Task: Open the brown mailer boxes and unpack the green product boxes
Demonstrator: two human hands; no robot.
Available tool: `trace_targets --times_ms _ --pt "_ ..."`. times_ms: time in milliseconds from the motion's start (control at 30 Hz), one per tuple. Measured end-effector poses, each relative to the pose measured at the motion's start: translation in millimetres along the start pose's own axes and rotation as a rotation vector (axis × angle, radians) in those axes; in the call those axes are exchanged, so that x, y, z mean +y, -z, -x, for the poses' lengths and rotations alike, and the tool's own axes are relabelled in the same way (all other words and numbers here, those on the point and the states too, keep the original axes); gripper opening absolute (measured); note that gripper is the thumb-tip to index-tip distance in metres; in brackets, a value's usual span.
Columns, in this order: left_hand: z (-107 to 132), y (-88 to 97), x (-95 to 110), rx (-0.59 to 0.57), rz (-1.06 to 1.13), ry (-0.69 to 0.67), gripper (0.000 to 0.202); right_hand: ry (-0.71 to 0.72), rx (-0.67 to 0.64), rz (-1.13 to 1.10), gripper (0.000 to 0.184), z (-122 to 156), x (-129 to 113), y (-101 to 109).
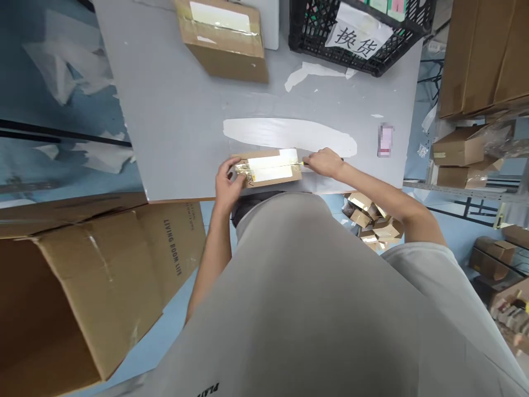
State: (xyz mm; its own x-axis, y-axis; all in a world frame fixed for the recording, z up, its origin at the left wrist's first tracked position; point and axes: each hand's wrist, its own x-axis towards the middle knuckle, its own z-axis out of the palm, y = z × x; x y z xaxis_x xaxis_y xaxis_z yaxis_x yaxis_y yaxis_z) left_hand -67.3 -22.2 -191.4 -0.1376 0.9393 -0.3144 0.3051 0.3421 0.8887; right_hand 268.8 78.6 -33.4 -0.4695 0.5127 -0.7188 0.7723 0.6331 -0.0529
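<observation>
A small taped cardboard box (270,175) with a white label lies near the table's front edge. My left hand (228,187) grips its left end, fingers at the far corner and thumb on the taped top. At the box's right end, my right hand (324,162) is closed around a utility knife (303,163). Only a small yellow and dark part of the knife shows, touching or very near the box's end; the rest is hidden in my fist.
On the grey table (177,121) stand a larger taped box (231,58), a black plastic crate (330,55) with a paper sign, and a small pink package (386,140). A big open carton (124,275) is at left. Discarded boxes (372,220) lie on the floor at right.
</observation>
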Motion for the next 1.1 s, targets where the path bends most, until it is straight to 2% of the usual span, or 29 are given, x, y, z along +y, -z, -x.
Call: trace_targets --times_ms 100,233,333,433,667,833,900,967,1033,1100 --pt "-7 5.1 11 0.149 -0.171 -0.076 0.035 0.035 0.039 -0.040 0.044 -15 -23 1" --pt "-9 -8.7 21 0.256 -0.279 -0.079 0.031 0.037 0.039 -0.073 0.045 -20 -35 1" --pt "-7 -18.9 27 0.275 -0.318 -0.071 0.027 0.007 0.031 -0.116 0.047 -13 -28 -6" --pt "-5 -20.9 31 0.276 -0.345 -0.074 0.023 -0.024 0.030 -0.168 0.050 -7 -20 -18" --pt "-12 -11.9 25 0.279 -0.318 -0.069 0.015 -0.072 0.063 -0.222 0.049 -2 -8 -41" --pt "-16 0.4 15 0.302 -0.235 -0.133 0.025 -0.182 0.077 -0.283 0.041 21 27 -65" --pt "-17 6.0 14 0.320 -0.229 -0.135 0.030 -0.289 0.175 -0.431 0.036 20 35 -80" --pt "-17 10.6 13 0.323 -0.227 -0.135 0.032 -0.399 0.307 -0.712 0.033 7 30 -94" --pt "-18 15.2 10 0.323 -0.220 -0.128 0.034 -0.472 0.370 -1.086 0.043 -15 12 -104" --pt "-20 22.2 4 0.332 -0.203 -0.113 0.036 -0.483 0.341 -1.414 0.055 -38 -12 -107"
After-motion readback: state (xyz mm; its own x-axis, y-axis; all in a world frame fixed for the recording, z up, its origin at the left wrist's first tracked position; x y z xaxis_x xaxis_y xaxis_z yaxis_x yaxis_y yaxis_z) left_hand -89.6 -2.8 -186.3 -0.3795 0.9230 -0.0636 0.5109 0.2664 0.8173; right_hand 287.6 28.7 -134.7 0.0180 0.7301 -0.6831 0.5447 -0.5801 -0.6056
